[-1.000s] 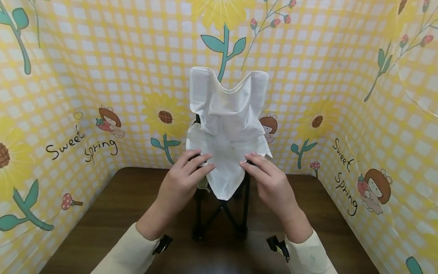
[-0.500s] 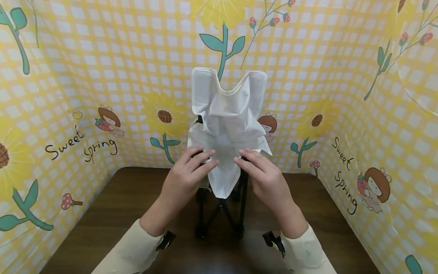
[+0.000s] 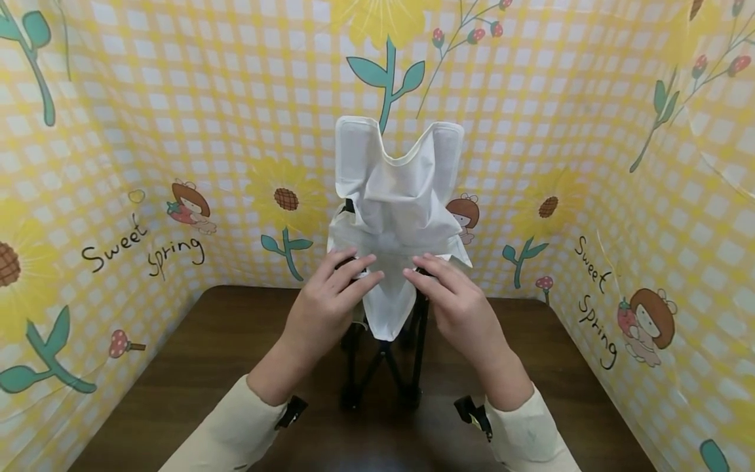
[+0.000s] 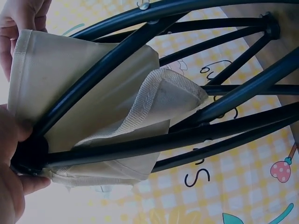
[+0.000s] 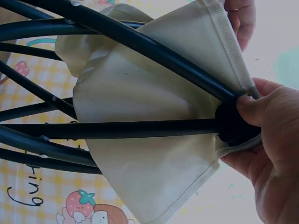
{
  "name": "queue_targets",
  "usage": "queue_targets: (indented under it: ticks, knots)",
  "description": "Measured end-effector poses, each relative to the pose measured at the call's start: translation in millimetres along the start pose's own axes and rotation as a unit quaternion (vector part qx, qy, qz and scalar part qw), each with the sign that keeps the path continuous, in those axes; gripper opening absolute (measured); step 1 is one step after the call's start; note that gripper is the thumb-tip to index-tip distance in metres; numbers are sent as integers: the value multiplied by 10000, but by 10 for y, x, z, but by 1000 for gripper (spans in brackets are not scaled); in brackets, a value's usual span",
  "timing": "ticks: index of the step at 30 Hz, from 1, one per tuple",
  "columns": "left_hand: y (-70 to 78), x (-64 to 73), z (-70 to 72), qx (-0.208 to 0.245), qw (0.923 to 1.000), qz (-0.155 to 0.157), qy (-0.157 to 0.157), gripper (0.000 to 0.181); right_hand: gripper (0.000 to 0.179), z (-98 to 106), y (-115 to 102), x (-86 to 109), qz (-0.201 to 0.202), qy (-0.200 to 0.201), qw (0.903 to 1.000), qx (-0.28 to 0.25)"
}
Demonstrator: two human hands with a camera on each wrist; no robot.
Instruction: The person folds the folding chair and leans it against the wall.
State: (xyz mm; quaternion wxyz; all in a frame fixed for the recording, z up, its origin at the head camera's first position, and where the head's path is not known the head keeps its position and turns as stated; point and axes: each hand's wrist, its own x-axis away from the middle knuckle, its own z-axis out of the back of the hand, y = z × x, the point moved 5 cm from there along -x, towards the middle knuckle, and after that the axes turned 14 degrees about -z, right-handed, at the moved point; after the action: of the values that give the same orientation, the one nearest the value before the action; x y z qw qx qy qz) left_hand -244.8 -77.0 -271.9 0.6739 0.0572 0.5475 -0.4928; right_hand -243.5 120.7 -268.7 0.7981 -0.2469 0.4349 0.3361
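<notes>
A small folding chair stands upright on the table, its white fabric seat and back [image 3: 407, 203] slack and creased over crossed black frame tubes [image 3: 383, 377]. My left hand [image 3: 323, 307] grips the chair's near left corner; in the left wrist view, thumb and fingers wrap a black corner joint [image 4: 32, 154]. At the near right corner, my right hand [image 3: 466, 307] holds the matching joint [image 5: 233, 119], thumb pressed on it in the right wrist view. Between the hands the fabric sags into a point. The fabric hides the chair's rear tubes from the head view.
The dark wooden table [image 3: 177, 380] carries the chair. A yellow checked cloth [image 3: 236, 131] with printed flowers hangs round the back and both sides, close behind the chair. A black wrist strap clip [image 3: 472, 413] juts from the right sleeve; the left sleeve has one too.
Both hands have drawn slightly closer together, mostly the left moving right. The front feet of the frame stand nearer each other, and the fabric between the hands has narrowed.
</notes>
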Motion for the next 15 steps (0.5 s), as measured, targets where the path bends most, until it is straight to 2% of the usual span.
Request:
queue_targets:
  ticks: [4, 7, 11, 15]
  knots:
    - [-22, 4, 23, 0, 9994, -156, -322, 46, 49, -2, 19, 4, -7, -183, 9998, 81]
    - [-50, 5, 51, 37, 9982, -342, -494, 49, 50, -7, 22, 1, 35, -146, 9999, 74]
    - [-72, 3, 62, 28, 9968, -578, -558, 47, 46, -25, 14, -7, 124, 80, 9999, -19]
    - [-83, 5, 44, 73, 9969, -573, -528, 46, 42, -53, 12, -27, 153, 219, 9996, -94]
